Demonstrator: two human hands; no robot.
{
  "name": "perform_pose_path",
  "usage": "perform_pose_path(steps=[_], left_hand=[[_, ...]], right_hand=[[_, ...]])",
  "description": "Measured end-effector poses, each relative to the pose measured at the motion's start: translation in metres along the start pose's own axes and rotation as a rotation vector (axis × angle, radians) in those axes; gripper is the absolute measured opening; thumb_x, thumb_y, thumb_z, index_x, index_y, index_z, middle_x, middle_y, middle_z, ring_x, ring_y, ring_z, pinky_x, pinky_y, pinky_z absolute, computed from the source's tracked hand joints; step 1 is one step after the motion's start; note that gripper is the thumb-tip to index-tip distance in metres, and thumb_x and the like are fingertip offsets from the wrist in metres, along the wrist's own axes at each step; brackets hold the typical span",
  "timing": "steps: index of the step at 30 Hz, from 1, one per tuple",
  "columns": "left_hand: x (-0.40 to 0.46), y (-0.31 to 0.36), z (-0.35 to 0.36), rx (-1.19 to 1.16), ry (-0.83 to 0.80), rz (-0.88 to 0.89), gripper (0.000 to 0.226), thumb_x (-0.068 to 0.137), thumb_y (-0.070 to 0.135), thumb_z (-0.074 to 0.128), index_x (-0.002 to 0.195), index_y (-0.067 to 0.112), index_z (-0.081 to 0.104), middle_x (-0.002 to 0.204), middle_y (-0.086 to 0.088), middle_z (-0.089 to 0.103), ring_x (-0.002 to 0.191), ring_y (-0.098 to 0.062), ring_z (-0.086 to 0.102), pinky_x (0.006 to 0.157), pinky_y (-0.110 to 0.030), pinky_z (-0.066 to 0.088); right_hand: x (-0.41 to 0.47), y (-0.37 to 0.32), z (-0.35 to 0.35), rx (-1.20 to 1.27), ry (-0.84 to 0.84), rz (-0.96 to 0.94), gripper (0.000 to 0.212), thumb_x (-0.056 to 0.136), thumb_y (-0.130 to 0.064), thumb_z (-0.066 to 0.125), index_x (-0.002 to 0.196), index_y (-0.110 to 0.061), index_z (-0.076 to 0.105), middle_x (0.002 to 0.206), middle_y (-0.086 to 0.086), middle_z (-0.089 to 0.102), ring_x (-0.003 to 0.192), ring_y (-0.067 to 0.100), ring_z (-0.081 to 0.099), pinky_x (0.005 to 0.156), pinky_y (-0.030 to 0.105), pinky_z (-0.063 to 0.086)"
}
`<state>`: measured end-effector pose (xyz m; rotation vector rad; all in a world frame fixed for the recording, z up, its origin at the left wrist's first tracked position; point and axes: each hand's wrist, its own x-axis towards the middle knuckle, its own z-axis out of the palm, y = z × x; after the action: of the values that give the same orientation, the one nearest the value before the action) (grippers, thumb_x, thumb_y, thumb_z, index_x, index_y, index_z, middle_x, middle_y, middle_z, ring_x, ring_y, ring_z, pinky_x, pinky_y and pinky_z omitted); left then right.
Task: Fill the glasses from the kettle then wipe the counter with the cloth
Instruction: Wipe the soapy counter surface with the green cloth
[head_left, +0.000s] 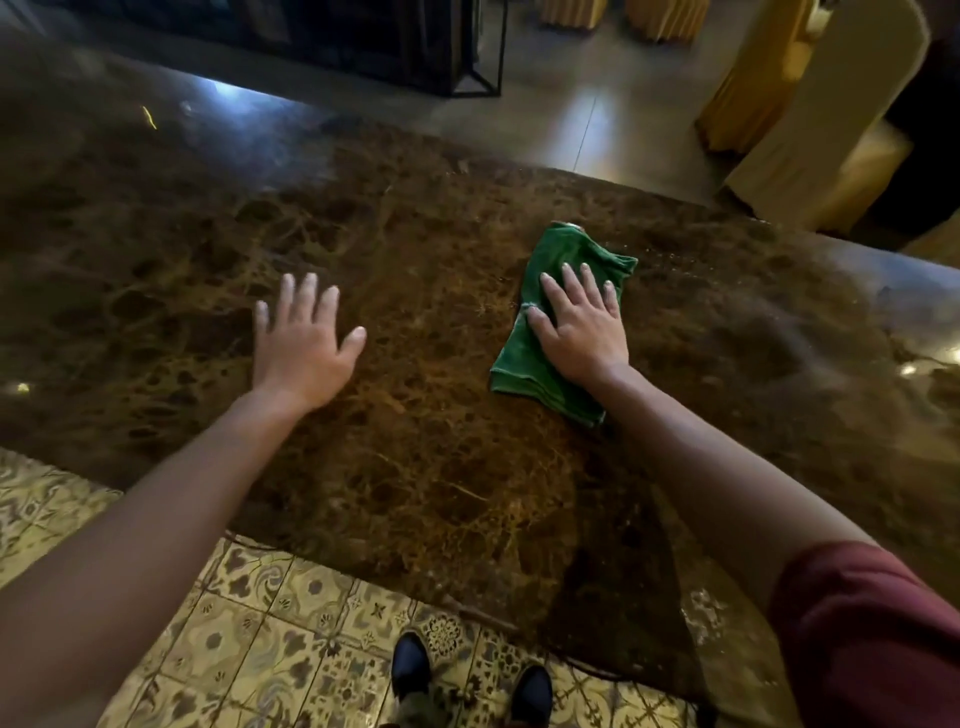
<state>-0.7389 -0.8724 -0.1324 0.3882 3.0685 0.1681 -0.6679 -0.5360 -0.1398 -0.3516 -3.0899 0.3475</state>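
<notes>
**Right hand flat on the cloth, wipe under way**

The green cloth (550, 322) is the landmark here. It lies folded on the dark marble surface (415, 467), toward the far edge, and its long axis runs on a slant from the near-left corner up to the far-right one. The right hand (582, 327) sits squarely on top of it, palm down. Its fingers (574, 280) are straight and spread, pointing along that slant toward the cloth's far end. They press the cloth and do not curl round it; the thumb lies along the cloth's left edge. So the cloth is directly beneath those fingers, with a strip of green showing beyond the tips and a folded tail behind the wrist.

The left hand (304, 343) lies well to the left of the cloth, palm down on or just above the bare marble, fingers straight and loosely fanned, holding nothing. It looks like a brace. The right hand is plainly the working one.

No glasses or kettle are in view, so the filling step cannot be checked. Fine specks or droplets show on the marble just right of the cloth, which suggests the next stroke goes that way. The right forearm reaches in long and nearly straight from the near right, its red sleeve (872, 623) at the frame's corner.
</notes>
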Motion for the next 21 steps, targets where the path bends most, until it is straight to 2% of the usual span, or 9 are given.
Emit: perform_pose_path(steps=[2,4,8,12,21], left_hand=[[0.003,-0.023,0.000,-0.046,-0.040,-0.119,0.074,0.103,0.058,0.030,0.161,0.013,0.022,0.171,-0.012,0.009,0.158,-0.029,-0.001,0.126,-0.055,0.004],[-0.001,-0.031,0.007,-0.047,-0.055,-0.151,0.076,0.103,0.060,0.025,0.162,0.012,0.019,0.171,-0.012,0.007,0.158,-0.029,-0.002,0.127,-0.054,0.001],[-0.005,-0.030,0.017,-0.037,0.001,-0.131,0.076,0.103,0.060,0.020,0.162,0.012,0.016,0.171,-0.012,0.007,0.159,-0.028,-0.001,0.127,-0.051,-0.001],[-0.005,-0.031,0.014,-0.056,-0.002,-0.128,0.075,0.103,0.059,0.021,0.162,0.012,0.017,0.171,-0.013,0.007,0.159,-0.028,-0.002,0.127,-0.051,-0.002],[-0.006,-0.032,0.015,-0.062,0.017,-0.108,0.075,0.103,0.060,0.020,0.162,0.012,0.018,0.171,-0.014,0.009,0.159,-0.029,0.001,0.127,-0.052,0.001]], right_hand=[[0.006,-0.017,0.006,-0.013,0.012,0.006,0.071,0.102,-0.065,0.022,0.164,-0.030,0.024,0.174,0.003,0.012,0.161,0.022,-0.003,0.129,0.049,-0.006],[0.013,-0.034,0.010,0.005,-0.001,-0.019,0.071,0.103,-0.066,0.022,0.164,-0.031,0.023,0.174,0.003,0.011,0.161,0.022,-0.001,0.129,0.049,-0.004],[0.022,-0.065,0.017,0.015,-0.015,-0.144,0.068,0.104,-0.064,0.024,0.163,-0.030,0.025,0.174,0.002,0.014,0.161,0.020,0.004,0.130,0.046,0.001],[0.021,-0.094,0.025,0.043,-0.010,-0.264,0.062,0.106,-0.060,0.029,0.161,-0.030,0.034,0.172,0.001,0.023,0.160,0.020,0.012,0.130,0.044,0.005],[-0.018,-0.117,0.036,0.144,0.072,-0.372,0.049,0.106,-0.053,0.042,0.148,-0.032,0.055,0.163,-0.001,0.042,0.155,0.020,0.030,0.129,0.045,0.017]])
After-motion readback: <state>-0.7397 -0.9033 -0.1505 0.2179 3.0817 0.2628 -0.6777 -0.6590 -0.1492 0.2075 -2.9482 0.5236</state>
